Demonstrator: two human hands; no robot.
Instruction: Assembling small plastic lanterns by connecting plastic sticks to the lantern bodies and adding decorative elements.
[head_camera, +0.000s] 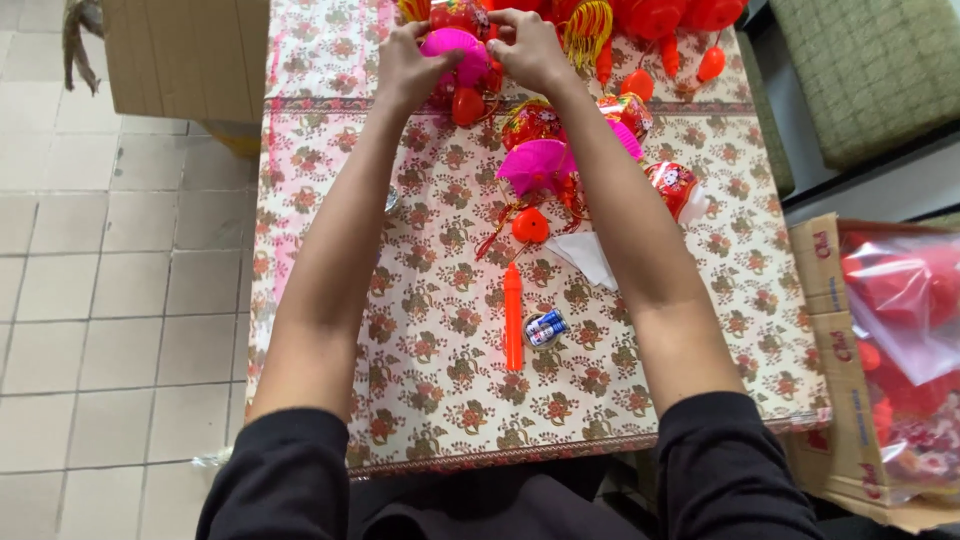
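Broadly, the floral tabletop (440, 400) ran past the picture's top edge, cutting off the red lanterns (660, 20) heaped there. At that far end the left hand (405, 65) and right hand (530, 48) both had their grip clamped on a pink lantern (452, 45), fingers hiding much of it. Nearer lay an orange stick (513, 315) beside small batteries (545, 327), hard to make out.

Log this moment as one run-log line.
left hand: gripping pink lantern | right hand: same lantern | orange stick: lying on floral tablecloth
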